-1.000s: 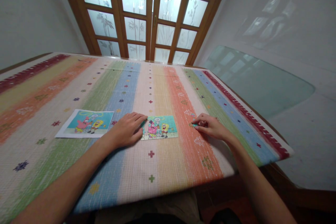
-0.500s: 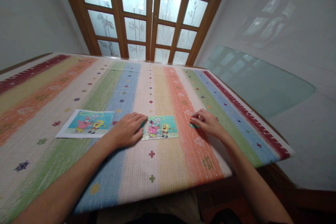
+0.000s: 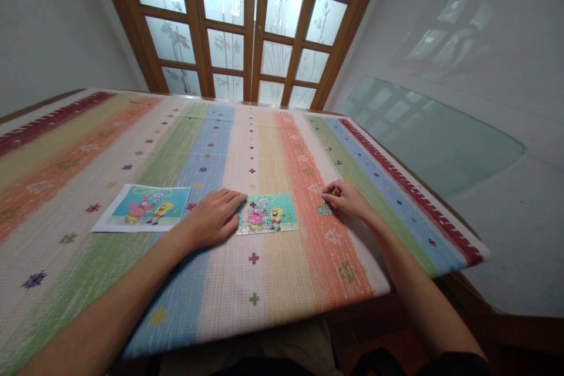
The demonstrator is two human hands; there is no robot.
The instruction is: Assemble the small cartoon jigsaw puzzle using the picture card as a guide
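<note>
A cartoon jigsaw puzzle (image 3: 267, 214) lies flat in front of me, its pieces mostly fitted together. My left hand (image 3: 217, 214) rests flat at the puzzle's left edge, fingers stretched out and covering its left end. To the right of the puzzle, my right hand (image 3: 346, 197) has thumb and forefinger pinched on a small puzzle piece (image 3: 324, 193), partly hidden by the fingers. Just under that hand, several loose teal puzzle pieces (image 3: 325, 210) lie on the orange stripe.
A printed sheet (image 3: 145, 208) with the same cartoon picture lies left of my left hand. Everything rests on a striped tablecloth (image 3: 251, 294). Beyond the table's far edge stand wooden doors (image 3: 251, 29) with frosted panes, and a wall (image 3: 484, 70) borders the right side.
My right hand has lifted slightly off the loose pieces with a piece in its pinch, uncovering more of them. My left hand stays at the puzzle's left edge.
</note>
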